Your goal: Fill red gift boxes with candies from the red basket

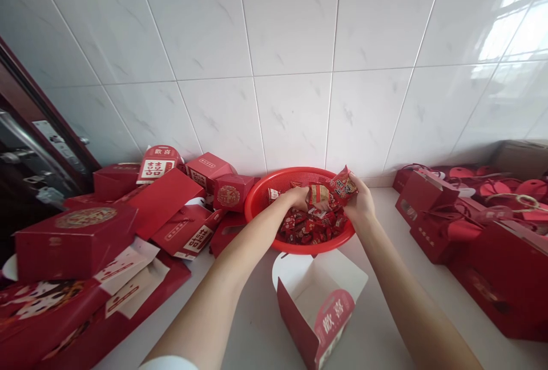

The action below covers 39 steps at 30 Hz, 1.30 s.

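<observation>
A red plastic basket (261, 187) holds many small red-wrapped sweets (306, 230). Inside it, at the back, my left hand (299, 197) reaches among the packets, its fingertips partly hidden beside a clear-and-red wrapped snack (319, 195). My right hand (360, 201) is at the basket's right side, its fingers closed round a red printed packet (343, 185). In front of the basket stands an open red box (299, 324) with a white inside, its flaps spread; no contents show in it.
Red boxes (77, 238) and folded cartons lie piled on the left of the white table (252, 324). More red boxes (432, 227) with ribbons stand on the right. A tiled wall (291, 113) rises behind, with a dark door frame (47, 113) at left.
</observation>
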Tool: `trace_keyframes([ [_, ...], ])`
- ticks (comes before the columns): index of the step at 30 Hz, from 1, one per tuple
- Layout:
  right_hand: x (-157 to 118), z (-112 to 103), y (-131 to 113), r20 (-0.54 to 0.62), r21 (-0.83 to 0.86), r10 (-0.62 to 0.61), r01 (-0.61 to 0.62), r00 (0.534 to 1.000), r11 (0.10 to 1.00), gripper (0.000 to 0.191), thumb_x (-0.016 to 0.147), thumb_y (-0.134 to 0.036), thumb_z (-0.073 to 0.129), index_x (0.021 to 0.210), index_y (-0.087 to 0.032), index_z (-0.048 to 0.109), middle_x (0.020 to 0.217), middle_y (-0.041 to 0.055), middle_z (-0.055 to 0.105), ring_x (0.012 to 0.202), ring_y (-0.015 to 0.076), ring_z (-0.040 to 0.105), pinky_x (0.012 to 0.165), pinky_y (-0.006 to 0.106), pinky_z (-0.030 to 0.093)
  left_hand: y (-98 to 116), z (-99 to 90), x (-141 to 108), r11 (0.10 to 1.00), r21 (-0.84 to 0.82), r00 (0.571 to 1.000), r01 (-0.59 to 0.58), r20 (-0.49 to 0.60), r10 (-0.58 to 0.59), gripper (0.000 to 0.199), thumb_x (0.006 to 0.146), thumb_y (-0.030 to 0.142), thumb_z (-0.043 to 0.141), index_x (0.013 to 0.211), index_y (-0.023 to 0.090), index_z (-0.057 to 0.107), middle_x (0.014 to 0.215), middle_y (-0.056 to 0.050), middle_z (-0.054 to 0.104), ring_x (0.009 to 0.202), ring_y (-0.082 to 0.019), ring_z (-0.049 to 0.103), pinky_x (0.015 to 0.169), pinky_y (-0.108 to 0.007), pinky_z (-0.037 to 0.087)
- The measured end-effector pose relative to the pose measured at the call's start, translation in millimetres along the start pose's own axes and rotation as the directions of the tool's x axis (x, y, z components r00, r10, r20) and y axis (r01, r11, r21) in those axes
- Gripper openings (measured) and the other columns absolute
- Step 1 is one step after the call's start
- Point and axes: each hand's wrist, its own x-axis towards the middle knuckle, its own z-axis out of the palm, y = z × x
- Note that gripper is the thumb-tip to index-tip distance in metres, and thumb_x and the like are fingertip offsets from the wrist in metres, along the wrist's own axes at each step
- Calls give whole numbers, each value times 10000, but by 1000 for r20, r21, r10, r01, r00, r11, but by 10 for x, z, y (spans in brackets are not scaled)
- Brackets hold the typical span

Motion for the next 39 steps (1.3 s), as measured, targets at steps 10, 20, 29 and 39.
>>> trace_keyframes([
  [10,-43,52,-19,-14,19,-5,5,1000,1000,117,696,-185,799,730,-194,687,691,-39,725,594,119,660,572,222,584,-95,-173,4,965,-262,999,3,-43,-15,270,462,71,829,665,193,701,701,49,726,724,-187,701,608,-235,517],
  [20,-71,91,-51,-18,3,32,-32,999,999,95,722,-146,757,755,-191,680,680,-36,716,592,122,655,560,219,587,-291,-440,-165,705,-702,983,-103,-181,-36,162,546,61,733,680,147,696,624,20,676,565,-111,592,542,-213,464],
  [29,-96,127,-45,46,-119,142,-135,989,984,75,716,-165,753,746,-195,693,677,-14,730,603,148,673,581,249,590,-200,-523,-283,669,-733,987,-127,-161,10,303,525,84,733,821,139,771,629,18,703,565,-131,613,538,-233,475],
  [39,-106,110,-36,115,-180,215,-193,970,965,69,714,-200,759,755,-193,704,741,18,754,639,167,692,602,265,596,-182,-487,-264,656,-739,985,-154,-169,41,200,574,196,782,766,154,748,765,-27,751,758,-190,677,750,-306,529],
])
